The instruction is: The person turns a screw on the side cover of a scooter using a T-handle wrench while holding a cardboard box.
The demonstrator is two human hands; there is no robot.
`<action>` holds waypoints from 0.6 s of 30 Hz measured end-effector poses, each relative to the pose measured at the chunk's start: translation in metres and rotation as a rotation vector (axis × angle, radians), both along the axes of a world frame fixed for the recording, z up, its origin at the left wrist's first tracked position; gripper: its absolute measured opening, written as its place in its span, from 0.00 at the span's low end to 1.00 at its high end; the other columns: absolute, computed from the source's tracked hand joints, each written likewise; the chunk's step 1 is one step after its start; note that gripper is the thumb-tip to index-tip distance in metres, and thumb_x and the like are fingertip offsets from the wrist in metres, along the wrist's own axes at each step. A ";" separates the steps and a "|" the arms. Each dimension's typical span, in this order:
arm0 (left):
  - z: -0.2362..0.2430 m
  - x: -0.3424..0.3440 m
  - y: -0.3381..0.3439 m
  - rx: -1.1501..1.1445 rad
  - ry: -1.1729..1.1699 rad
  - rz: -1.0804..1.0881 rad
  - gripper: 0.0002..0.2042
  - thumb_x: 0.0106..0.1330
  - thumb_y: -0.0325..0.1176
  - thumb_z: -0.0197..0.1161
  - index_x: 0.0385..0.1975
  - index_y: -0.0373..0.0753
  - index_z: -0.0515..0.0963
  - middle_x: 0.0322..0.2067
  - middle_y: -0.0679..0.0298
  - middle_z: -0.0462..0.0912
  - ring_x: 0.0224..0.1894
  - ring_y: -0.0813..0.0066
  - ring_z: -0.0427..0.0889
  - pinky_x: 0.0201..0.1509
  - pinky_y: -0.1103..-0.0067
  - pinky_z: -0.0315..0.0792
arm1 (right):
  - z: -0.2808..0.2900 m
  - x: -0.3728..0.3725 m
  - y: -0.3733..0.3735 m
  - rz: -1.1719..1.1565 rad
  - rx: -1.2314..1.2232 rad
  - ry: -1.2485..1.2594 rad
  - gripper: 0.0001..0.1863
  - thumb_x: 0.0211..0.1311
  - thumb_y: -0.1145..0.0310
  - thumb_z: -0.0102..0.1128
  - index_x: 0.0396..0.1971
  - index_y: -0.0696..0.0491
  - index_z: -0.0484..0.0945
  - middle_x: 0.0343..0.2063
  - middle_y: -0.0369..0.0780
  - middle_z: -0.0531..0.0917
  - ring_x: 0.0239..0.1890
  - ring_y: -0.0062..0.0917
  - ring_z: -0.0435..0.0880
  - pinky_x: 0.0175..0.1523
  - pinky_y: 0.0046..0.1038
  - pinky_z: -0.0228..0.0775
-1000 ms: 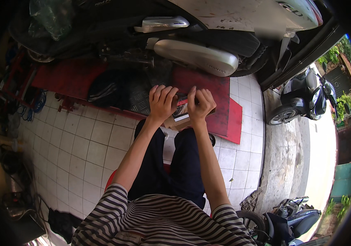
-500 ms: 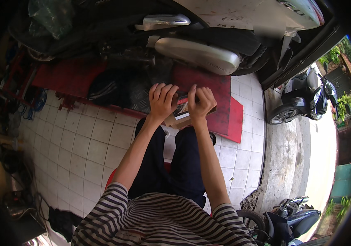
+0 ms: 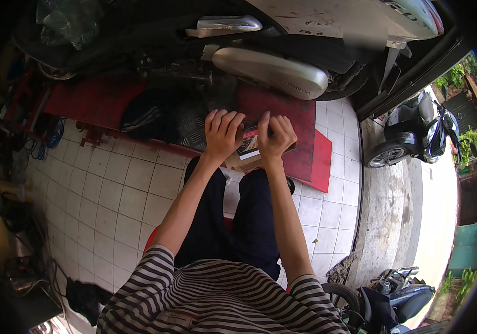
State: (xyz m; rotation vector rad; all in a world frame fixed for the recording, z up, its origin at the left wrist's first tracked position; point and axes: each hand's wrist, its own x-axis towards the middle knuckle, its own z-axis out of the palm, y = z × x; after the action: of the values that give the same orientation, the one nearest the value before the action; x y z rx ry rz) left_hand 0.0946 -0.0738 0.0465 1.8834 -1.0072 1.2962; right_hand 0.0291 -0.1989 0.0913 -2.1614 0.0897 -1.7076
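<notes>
My left hand (image 3: 223, 133) and my right hand (image 3: 276, 138) are raised side by side over my knees, fingers curled. Both seem to grip something dark between them that I cannot make out. Just below and partly behind them is an open brown cardboard box (image 3: 241, 162) with a printed picture, largely hidden by my hands. Beyond lies a red lift platform (image 3: 286, 117) with a dark tread plate (image 3: 193, 133) and a dark bundle (image 3: 146, 117), beneath a parked scooter (image 3: 266, 72).
Blue hoses (image 3: 54, 133) and red metal frames hang at the left. A tiled floor (image 3: 116, 206) surrounds my seat. Another scooter (image 3: 417, 131) stands outside at the right, and a motorbike (image 3: 400, 300) at lower right. Dark equipment and cables (image 3: 21, 273) line the lower left.
The view has shifted slightly, so the scooter and platform sit a little higher in the picture. My hands keep the same curled pose over the box.
</notes>
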 end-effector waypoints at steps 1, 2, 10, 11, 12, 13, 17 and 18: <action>0.000 0.000 0.000 0.000 -0.004 0.001 0.19 0.52 0.28 0.68 0.46 0.46 0.77 0.41 0.68 0.78 0.51 0.67 0.73 0.63 0.63 0.62 | 0.000 0.000 0.000 -0.004 -0.001 0.001 0.18 0.52 0.81 0.64 0.10 0.53 0.67 0.11 0.37 0.66 0.14 0.30 0.65 0.23 0.31 0.55; -0.001 0.001 -0.001 0.000 -0.007 0.002 0.19 0.52 0.28 0.68 0.46 0.46 0.77 0.41 0.68 0.78 0.51 0.67 0.73 0.63 0.63 0.62 | -0.001 0.000 0.000 -0.004 -0.001 0.005 0.18 0.52 0.81 0.64 0.10 0.53 0.67 0.11 0.37 0.65 0.14 0.30 0.65 0.23 0.31 0.55; -0.001 0.000 0.000 0.004 -0.001 0.001 0.18 0.53 0.28 0.68 0.46 0.46 0.76 0.41 0.68 0.78 0.51 0.66 0.73 0.63 0.62 0.61 | 0.000 -0.001 0.000 0.001 0.000 0.001 0.18 0.52 0.81 0.64 0.10 0.53 0.66 0.11 0.38 0.65 0.14 0.31 0.65 0.23 0.32 0.55; -0.001 0.000 0.000 0.002 -0.001 -0.001 0.18 0.53 0.28 0.68 0.46 0.46 0.76 0.41 0.68 0.78 0.51 0.66 0.73 0.63 0.62 0.61 | 0.000 -0.001 0.000 0.002 0.000 -0.002 0.18 0.52 0.81 0.64 0.10 0.53 0.66 0.11 0.38 0.65 0.14 0.31 0.65 0.23 0.32 0.55; -0.001 0.000 0.000 0.002 -0.001 0.000 0.18 0.53 0.28 0.68 0.46 0.46 0.76 0.41 0.68 0.78 0.51 0.66 0.73 0.63 0.62 0.61 | 0.000 -0.001 0.000 0.002 -0.002 -0.004 0.18 0.52 0.81 0.65 0.10 0.53 0.66 0.11 0.38 0.65 0.14 0.31 0.65 0.23 0.32 0.55; -0.001 0.000 0.000 0.001 0.000 0.001 0.18 0.53 0.28 0.68 0.46 0.46 0.76 0.41 0.68 0.78 0.51 0.66 0.73 0.63 0.62 0.62 | 0.001 -0.001 0.000 0.002 -0.003 -0.006 0.18 0.52 0.80 0.65 0.10 0.53 0.66 0.11 0.38 0.65 0.14 0.31 0.65 0.23 0.32 0.55; -0.002 0.001 0.001 0.004 0.002 0.008 0.19 0.53 0.28 0.68 0.46 0.46 0.76 0.41 0.67 0.78 0.51 0.65 0.73 0.63 0.62 0.62 | 0.002 -0.001 0.002 0.007 0.008 0.005 0.17 0.51 0.80 0.65 0.10 0.53 0.67 0.11 0.38 0.65 0.14 0.31 0.65 0.23 0.32 0.56; -0.002 0.000 0.001 0.003 0.003 0.006 0.19 0.53 0.28 0.68 0.46 0.46 0.76 0.41 0.67 0.78 0.51 0.65 0.73 0.63 0.62 0.62 | 0.002 -0.002 0.002 0.006 0.010 0.011 0.17 0.51 0.80 0.65 0.10 0.53 0.67 0.11 0.38 0.65 0.14 0.31 0.65 0.23 0.32 0.56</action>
State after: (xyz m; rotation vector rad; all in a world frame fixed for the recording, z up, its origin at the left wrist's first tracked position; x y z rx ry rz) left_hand 0.0950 -0.0731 0.0443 1.8917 -1.0035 1.2957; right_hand 0.0270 -0.1971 0.0931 -2.1619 0.0941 -1.6881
